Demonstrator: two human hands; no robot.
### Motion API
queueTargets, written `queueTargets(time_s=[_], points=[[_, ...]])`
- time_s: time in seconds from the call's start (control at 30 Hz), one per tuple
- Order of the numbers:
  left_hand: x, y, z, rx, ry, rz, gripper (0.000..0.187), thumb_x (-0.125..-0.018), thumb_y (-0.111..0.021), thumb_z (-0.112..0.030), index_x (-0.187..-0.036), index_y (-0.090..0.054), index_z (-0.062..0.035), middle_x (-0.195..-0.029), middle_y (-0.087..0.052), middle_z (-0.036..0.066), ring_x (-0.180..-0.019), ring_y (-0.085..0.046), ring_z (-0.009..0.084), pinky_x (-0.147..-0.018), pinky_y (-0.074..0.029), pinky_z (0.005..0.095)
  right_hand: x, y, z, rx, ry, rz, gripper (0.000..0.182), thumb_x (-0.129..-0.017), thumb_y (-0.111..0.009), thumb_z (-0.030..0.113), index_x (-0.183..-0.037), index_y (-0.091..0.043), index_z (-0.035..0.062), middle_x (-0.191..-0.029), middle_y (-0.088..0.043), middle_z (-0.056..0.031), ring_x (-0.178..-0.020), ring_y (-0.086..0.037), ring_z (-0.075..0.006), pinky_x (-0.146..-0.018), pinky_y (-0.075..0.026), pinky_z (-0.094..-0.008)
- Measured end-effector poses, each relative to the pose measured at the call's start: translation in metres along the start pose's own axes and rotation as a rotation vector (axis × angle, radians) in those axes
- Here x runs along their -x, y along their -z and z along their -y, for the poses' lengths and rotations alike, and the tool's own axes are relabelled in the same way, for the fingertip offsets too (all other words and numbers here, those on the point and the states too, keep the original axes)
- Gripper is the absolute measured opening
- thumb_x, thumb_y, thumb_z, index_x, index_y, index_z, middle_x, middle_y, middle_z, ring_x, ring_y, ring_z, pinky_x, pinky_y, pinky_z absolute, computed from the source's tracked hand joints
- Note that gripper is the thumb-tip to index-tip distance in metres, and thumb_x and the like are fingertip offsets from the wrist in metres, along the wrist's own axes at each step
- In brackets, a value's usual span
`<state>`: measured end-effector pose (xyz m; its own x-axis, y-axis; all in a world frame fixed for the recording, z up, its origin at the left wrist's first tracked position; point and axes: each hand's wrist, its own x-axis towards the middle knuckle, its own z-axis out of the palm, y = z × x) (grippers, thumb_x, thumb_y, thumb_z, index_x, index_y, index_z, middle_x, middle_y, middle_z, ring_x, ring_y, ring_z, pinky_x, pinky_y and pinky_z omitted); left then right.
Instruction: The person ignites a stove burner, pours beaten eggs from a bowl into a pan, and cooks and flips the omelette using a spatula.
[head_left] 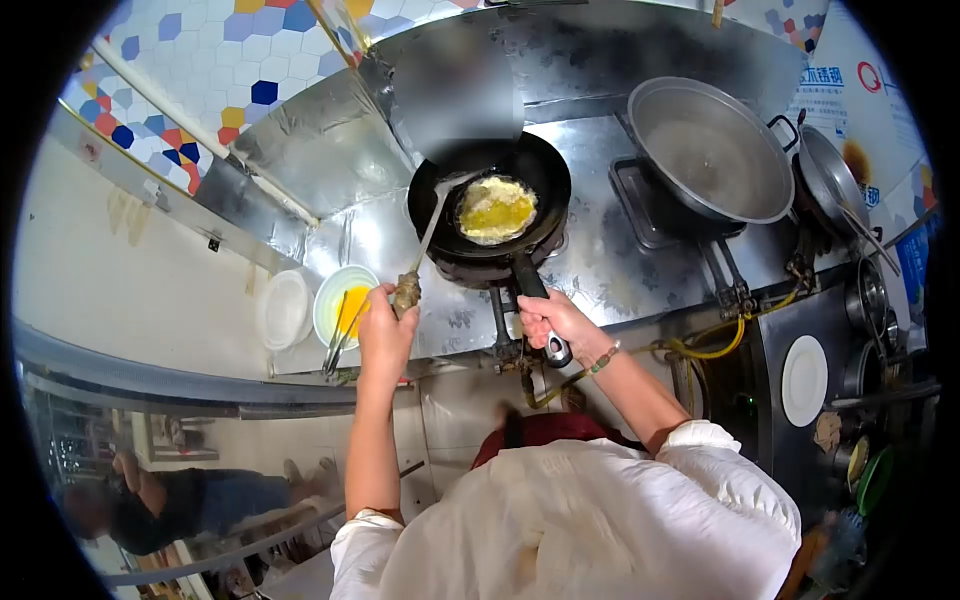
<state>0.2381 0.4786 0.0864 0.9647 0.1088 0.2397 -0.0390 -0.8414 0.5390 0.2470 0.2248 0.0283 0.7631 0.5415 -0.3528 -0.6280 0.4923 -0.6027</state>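
My left hand (pixel 385 330) is closed round the wrapped handle of a metal spatula (pixel 432 230). Its blade reaches into the left side of a black frying pan (pixel 428 205), close to the egg. My right hand (pixel 555 320) grips the pan's black handle, keeping the pan over the burner. Yellow egg (pixel 497 211) with pale, bubbly edges lies in the pan. Just left of my left hand is a white bowl (pixel 325 290) of beaten egg, with metal tongs or chopsticks (pixel 337 335) leaning in it.
A large metal pot (pixel 700 150) of cloudy liquid sits on the right burner. White lids or plates (pixel 285 308) lie beside the egg bowl. A white plate (pixel 805 380) rests on the right-hand counter, near stacked pans. A yellow gas hose (pixel 712 348) runs along the stove front.
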Motion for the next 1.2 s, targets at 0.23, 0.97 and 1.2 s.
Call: queueTargets(time_s=[0.23, 0.97, 1.2], points=[[0.0, -0.004, -0.009, -0.101, 0.01, 0.062, 0.037, -0.074, -0.066, -0.01, -0.106, -0.049, 0.0011, -0.087, -0.06, 0.025, -0.083, -0.057, 0.0421, -0.072, -0.044, 0.0466, -0.001, 0.002, -0.002, 0.033, -0.039, 0.003, 0.027, -0.09, -0.053, 0.017, -0.068, -0.038, 0.0109, -0.05, -0.038, 0.0029, -0.042, -0.036, -0.0086, -0.041, -0.034, -0.0242], [-0.025, -0.069, -0.049, -0.453, -0.074, 0.157, 0.026, -0.077, -0.06, -0.011, -0.096, -0.047, -0.0001, -0.081, -0.059, 0.025, -0.074, -0.06, 0.0412, -0.064, -0.049, 0.0484, -0.007, 0.014, -0.009, -0.087, -0.082, 0.037, 0.018, -0.092, -0.051, 0.022, -0.081, -0.042, 0.0106, -0.065, -0.043, 0.0033, -0.051, -0.04, -0.0064, -0.047, -0.039, -0.0246], [-0.019, -0.06, -0.054, -0.467, -0.017, 0.143, 0.028, -0.075, -0.062, -0.011, -0.097, -0.047, -0.0012, -0.08, -0.059, 0.024, -0.073, -0.06, 0.0416, -0.064, -0.049, 0.0487, -0.011, 0.025, -0.011, -0.036, -0.083, 0.05, 0.027, -0.091, -0.052, 0.027, -0.104, -0.048, 0.0031, -0.071, -0.051, -0.0015, -0.057, -0.051, -0.0114, -0.053, -0.047, -0.0288]])
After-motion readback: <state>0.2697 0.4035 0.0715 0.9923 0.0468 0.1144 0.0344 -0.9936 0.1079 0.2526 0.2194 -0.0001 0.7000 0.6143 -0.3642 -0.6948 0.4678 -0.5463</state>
